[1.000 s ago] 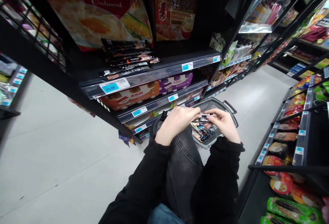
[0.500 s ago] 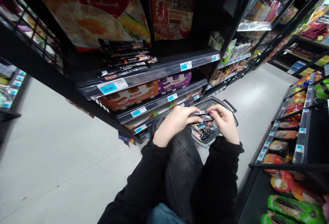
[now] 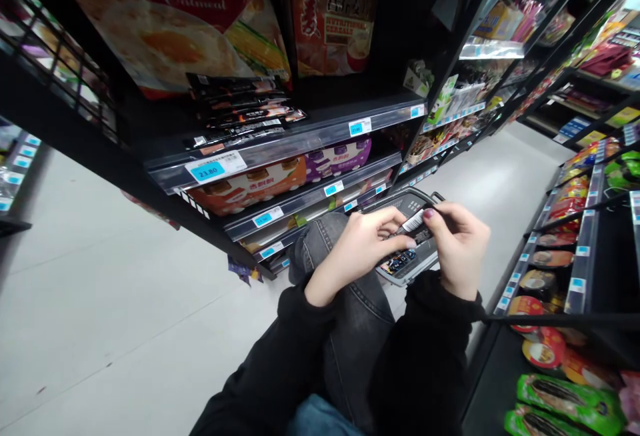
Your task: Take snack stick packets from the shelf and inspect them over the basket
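Note:
Both hands are over a grey shopping basket [image 3: 425,263] on the floor beside my knee. My left hand [image 3: 363,246] is closed, thumb and fingers around black stick sachets [image 3: 400,229]; how many is hidden. My right hand [image 3: 460,243] pinches the far end of a black stick sachet with a white barcode patch [image 3: 414,221] between thumb and fingers. Several small dark packets [image 3: 400,261] lie in the basket, partly covered by my hands. On the shelf in front, a pile of similar black stick sachets [image 3: 245,113] lies before an oatmeal bag [image 3: 175,29].
A brown cereal bag [image 3: 335,16] stands beside the oatmeal. Boxed cup packs, orange [image 3: 265,183] and purple [image 3: 340,156], sit one shelf lower. Shelf edges with price tags [image 3: 215,166] jut out at the left. Across the aisle, another rack [image 3: 580,269] holds noodle cups and green packets.
My right hand has moved right and turned, tilting the sachet up so its barcode patch shows. My left hand has shifted slightly down and spread its grip. The view has shifted slightly.

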`<state>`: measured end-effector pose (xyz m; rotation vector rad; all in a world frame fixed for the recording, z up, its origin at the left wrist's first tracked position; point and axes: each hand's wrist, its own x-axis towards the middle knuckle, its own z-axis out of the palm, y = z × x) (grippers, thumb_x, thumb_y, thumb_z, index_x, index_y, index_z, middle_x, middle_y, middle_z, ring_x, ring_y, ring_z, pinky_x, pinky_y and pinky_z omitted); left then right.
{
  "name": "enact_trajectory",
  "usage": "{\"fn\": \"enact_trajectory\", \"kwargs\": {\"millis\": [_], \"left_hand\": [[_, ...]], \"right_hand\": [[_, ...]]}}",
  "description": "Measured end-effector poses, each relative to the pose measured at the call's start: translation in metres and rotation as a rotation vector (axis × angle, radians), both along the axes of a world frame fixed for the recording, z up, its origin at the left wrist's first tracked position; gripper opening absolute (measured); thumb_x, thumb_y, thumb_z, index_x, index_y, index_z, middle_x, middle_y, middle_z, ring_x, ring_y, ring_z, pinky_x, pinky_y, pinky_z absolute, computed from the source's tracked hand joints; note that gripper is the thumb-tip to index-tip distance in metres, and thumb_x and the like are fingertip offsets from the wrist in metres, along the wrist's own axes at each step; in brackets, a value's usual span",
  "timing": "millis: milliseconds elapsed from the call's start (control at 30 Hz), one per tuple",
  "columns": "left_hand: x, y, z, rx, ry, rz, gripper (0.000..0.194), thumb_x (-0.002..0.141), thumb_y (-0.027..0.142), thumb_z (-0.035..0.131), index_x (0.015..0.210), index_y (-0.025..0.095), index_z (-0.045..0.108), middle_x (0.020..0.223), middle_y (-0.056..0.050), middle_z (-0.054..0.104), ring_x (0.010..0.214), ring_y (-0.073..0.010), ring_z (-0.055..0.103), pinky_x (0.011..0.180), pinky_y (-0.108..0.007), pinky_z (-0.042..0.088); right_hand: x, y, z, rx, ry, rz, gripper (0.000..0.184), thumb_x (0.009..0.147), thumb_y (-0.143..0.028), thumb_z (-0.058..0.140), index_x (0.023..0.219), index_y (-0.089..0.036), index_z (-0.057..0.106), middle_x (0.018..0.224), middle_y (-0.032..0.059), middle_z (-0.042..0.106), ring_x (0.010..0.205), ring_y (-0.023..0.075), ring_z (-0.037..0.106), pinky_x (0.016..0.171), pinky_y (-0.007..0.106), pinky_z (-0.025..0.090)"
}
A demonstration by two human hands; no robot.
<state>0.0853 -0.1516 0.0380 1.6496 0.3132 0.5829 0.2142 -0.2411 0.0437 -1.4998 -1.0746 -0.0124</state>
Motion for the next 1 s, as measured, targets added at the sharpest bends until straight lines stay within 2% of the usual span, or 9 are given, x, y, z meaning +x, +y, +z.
{"fn": "enact_trajectory", "kwargs": {"millis": [167, 300, 533, 600, 633, 733, 800, 900, 1000], "left_hand": [[-0.020, 0.016, 0.009, 0.215, 0.248, -0.343, 0.016, 0.083, 0.023, 0.060, 0.095, 0.014, 0.065, 0.073, -0.001, 0.067, 0.066, -0.0127, 0.063, 0.060, -0.020, 0.048], [-0.028, 0.029, 0.005, 0.006, 0.270, -0.504, 0.021, 0.085, 0.022, 0.054, 0.101, 0.014, 0.067, 0.091, -0.007, 0.069, 0.072, -0.0151, 0.067, 0.058, -0.020, 0.051], [-0.034, 0.033, 0.003, -0.212, 0.202, -0.531, 0.022, 0.084, 0.025, 0.058, 0.102, 0.015, 0.065, 0.094, -0.009, 0.070, 0.071, -0.0169, 0.069, 0.059, -0.023, 0.055], [-0.034, 0.033, 0.002, -0.287, 0.117, -0.442, 0.027, 0.084, 0.029, 0.060, 0.107, 0.015, 0.060, 0.088, -0.009, 0.070, 0.068, -0.0189, 0.070, 0.055, -0.024, 0.055], [-0.033, 0.034, 0.000, -0.298, 0.060, -0.341, 0.030, 0.084, 0.031, 0.060, 0.108, 0.014, 0.057, 0.082, -0.009, 0.070, 0.065, -0.0195, 0.069, 0.052, -0.024, 0.055], [-0.025, 0.040, -0.009, -0.196, -0.105, 0.104, 0.035, 0.083, 0.036, 0.062, 0.107, 0.012, 0.055, 0.070, -0.004, 0.067, 0.061, -0.0178, 0.068, 0.052, -0.023, 0.054], [-0.020, 0.045, -0.015, -0.143, -0.210, 0.345, 0.036, 0.080, 0.036, 0.064, 0.107, 0.013, 0.057, 0.075, -0.004, 0.068, 0.068, -0.0164, 0.068, 0.058, -0.021, 0.055], [-0.014, 0.051, -0.020, -0.224, -0.347, 0.512, 0.040, 0.077, 0.036, 0.067, 0.110, 0.016, 0.054, 0.085, -0.005, 0.069, 0.075, -0.0163, 0.069, 0.059, -0.021, 0.055], [-0.008, 0.046, -0.019, -0.279, -0.480, 0.678, 0.040, 0.077, 0.036, 0.067, 0.107, 0.019, 0.048, 0.094, -0.005, 0.067, 0.082, -0.0171, 0.069, 0.063, -0.022, 0.056]], "right_hand": [[0.004, -0.004, -0.002, 0.305, 0.133, -0.259, 0.021, 0.077, -0.032, 0.068, 0.064, -0.018, 0.060, 0.060, -0.0006, 0.051, 0.057, 0.0118, 0.045, 0.054, 0.026, 0.037], [0.016, -0.014, -0.001, 0.427, 0.168, -0.368, 0.019, 0.076, -0.030, 0.069, 0.066, -0.017, 0.060, 0.062, 0.0005, 0.049, 0.059, 0.0131, 0.045, 0.055, 0.027, 0.037], [0.019, -0.013, -0.001, 0.403, 0.248, -0.362, 0.021, 0.076, -0.031, 0.069, 0.064, -0.017, 0.058, 0.062, 0.0006, 0.048, 0.058, 0.0126, 0.046, 0.056, 0.027, 0.041], [0.021, -0.015, -0.003, 0.397, 0.332, -0.296, 0.021, 0.075, -0.031, 0.070, 0.065, -0.017, 0.059, 0.062, 0.0001, 0.049, 0.057, 0.0111, 0.046, 0.054, 0.026, 0.041], [0.022, -0.017, -0.004, 0.368, 0.375, -0.246, 0.020, 0.075, -0.031, 0.070, 0.066, -0.017, 0.059, 0.063, -0.0002, 0.050, 0.055, 0.0106, 0.046, 0.053, 0.026, 0.041], [0.028, -0.027, -0.006, 0.134, 0.474, -0.031, 0.021, 0.073, -0.034, 0.072, 0.076, -0.018, 0.059, 0.063, -0.0014, 0.053, 0.051, 0.0115, 0.051, 0.050, 0.027, 0.046], [0.030, -0.033, -0.006, -0.058, 0.487, 0.122, 0.025, 0.071, -0.033, 0.074, 0.083, -0.020, 0.058, 0.066, -0.0014, 0.058, 0.055, 0.0132, 0.056, 0.052, 0.027, 0.050], [0.027, -0.031, -0.003, -0.352, 0.405, 0.323, 0.028, 0.069, -0.029, 0.074, 0.092, -0.019, 0.060, 0.071, -0.0003, 0.064, 0.062, 0.0138, 0.060, 0.057, 0.025, 0.051], [0.013, -0.012, -0.002, -0.589, 0.322, 0.554, 0.019, 0.073, -0.027, 0.069, 0.088, -0.018, 0.061, 0.071, 0.0005, 0.066, 0.066, 0.0142, 0.063, 0.061, 0.025, 0.052]]}}
